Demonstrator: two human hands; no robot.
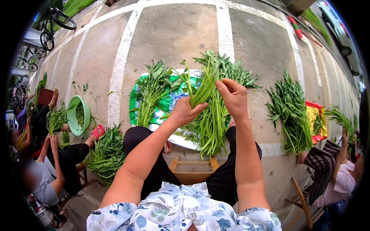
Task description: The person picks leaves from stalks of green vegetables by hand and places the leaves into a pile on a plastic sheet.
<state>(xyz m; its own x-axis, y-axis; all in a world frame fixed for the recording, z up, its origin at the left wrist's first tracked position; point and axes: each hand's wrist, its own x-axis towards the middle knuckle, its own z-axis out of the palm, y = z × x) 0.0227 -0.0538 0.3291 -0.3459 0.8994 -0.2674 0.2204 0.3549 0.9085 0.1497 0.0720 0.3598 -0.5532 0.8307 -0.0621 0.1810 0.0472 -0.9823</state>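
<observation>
My left hand point(186, 112) is closed round a small bunch of water spinach point(203, 91), its thumb stretched out to the right along the stems. Close beside the bunch's right edge, my right hand point(233, 99) has its thumb and fingertips pinched together. Whatever is between those fingertips is too small to make out. Under both hands lies a green and white plastic sheet point(133, 101). A larger heap of water spinach point(214, 133) rests on the sheet's right side, stems toward me, and a separate leafy bundle point(149, 100) lies on its left.
A wooden stool edge point(191, 177) shows between my knees. To the left are another heap of greens point(107, 154), a pale green basin point(78, 115) and a seated person point(46, 181). At right sit a tall green pile point(289, 115), a red-yellow bag point(323, 127) and another person point(339, 173).
</observation>
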